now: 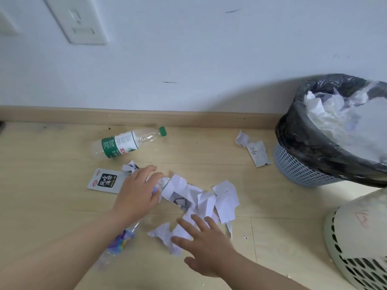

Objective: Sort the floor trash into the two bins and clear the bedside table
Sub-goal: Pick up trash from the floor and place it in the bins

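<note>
Head view: the left hand is curling its fingers and thumb round a crumpled scrap of white paper with red print, at the left edge of a heap of paper scraps. The right hand is reaching over the near side of that heap with its fingers straight and spread, gripping nothing; whether it is touching the paper cannot be told. The scraps are lying torn, creased and angular on the pale wooden floor. A crinkled clear plastic wrapper with purple print is lying under the left forearm. Just left of the left hand a flat glossy packet with a black label is lying, and beyond it a clear plastic bottle with a green cap is resting on its side near the skirting board. To the right a grey sachet is touching a small paper wad, near a round blue lattice bin lined with a black bag and holding white tissue. A cream bin with oval holes is standing at the lower right.
</note>
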The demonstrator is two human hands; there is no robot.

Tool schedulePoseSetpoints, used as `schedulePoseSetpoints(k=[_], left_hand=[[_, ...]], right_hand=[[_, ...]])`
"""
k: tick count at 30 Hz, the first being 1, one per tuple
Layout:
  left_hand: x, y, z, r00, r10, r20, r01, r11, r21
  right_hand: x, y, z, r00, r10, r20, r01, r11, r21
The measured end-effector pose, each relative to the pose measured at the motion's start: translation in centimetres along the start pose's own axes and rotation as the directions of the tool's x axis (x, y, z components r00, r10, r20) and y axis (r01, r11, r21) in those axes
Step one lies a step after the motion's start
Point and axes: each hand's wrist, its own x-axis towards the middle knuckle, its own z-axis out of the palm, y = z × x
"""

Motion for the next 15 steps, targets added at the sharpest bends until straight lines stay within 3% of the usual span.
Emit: schedulePoseSetpoints(k=[4,6,8,10,15], left_hand=[[-1.4,-0.7,0.8,0.946,-0.209,0.248,0.183,0.975,0.125],[-1.4,-0.7,0.9,0.922,-0.251,0.297,0.209,0.964,0.165],[-1.3,-0.8,1.1,0.914,-0.267,0.306,0.231,0.962,0.148],[-1.1,-0.5,0.9,0.911,-0.263,0.316,0.248,0.965,0.087],[2.0,1.4,-2.3,0.935,-0.258,0.241,0.314,0.921,-0.229]], right_hand=[[1.2,0.1,0.9,1.0,0.027,-0.001,-0.027,0.995,-0.092],[1.2,0.4,0.3,0.993,0.113,0.021,-0.111,0.991,-0.079],[1.7,1.4,1.0,0.974,0.218,-0.066,-0.222,0.974,-0.053],[2.3,2.3,1.4,0.931,0.323,-0.172,-0.325,0.946,0.02],[1.5,4.1,-0.2,0.83,0.482,-0.28,-0.475,0.875,0.099]])
